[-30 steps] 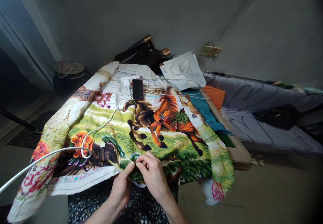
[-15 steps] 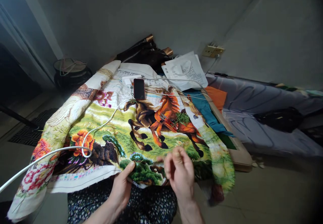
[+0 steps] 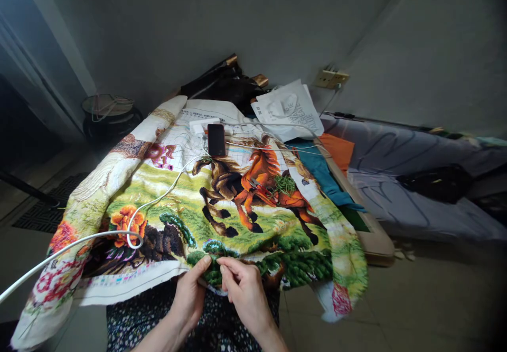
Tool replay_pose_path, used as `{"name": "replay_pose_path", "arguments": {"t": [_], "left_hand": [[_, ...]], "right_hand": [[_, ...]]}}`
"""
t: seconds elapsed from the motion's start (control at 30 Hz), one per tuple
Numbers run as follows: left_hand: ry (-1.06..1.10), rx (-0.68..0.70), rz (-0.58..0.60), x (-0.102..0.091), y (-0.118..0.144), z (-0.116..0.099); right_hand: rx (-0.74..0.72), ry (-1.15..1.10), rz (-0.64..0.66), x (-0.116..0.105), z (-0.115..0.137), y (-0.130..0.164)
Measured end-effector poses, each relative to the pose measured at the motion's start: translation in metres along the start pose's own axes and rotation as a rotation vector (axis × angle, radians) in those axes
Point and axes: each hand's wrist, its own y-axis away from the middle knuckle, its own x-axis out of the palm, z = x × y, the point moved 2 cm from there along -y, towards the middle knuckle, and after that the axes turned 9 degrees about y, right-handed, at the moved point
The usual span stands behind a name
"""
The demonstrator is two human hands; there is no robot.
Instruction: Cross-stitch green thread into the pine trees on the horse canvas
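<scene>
Embroidery (image 3: 206, 204) draped over table | phone (image 3: 216, 139) on top | grey wall (image 3: 222, 24)

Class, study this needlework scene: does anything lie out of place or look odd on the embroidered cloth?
Yes. A dark phone and a white cable lie on the horse embroidery, the cable looping across the stitched picture. Red-handled scissors and a green thread tangle rest on the orange horse. Both hands pinch the near edge.

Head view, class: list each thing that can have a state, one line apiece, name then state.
Embroidered horse cloth: spread out, near edge folded over.
Left hand: pinching the cloth edge.
Right hand: fingertips pinched at the cloth edge.
Phone: screen dark, lying flat.
White cable: looped across the cloth.
</scene>
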Motion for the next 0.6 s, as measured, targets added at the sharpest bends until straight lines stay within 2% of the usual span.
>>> {"name": "replay_pose_path", "arguments": {"t": [0.3,0.5,0.6], "left_hand": [[0.014,-0.007,-0.011,0.005,0.003,-0.002],[-0.048,0.002,-0.048,0.005,0.003,-0.003],[-0.071,0.006,-0.081,0.003,0.001,-0.003]], "right_hand": [[0.028,0.042,-0.031,0.001,0.003,0.002],[0.186,-0.202,0.013,0.018,0.001,0.003],[0.215,-0.266,-0.012,0.022,0.0,0.003]]}}
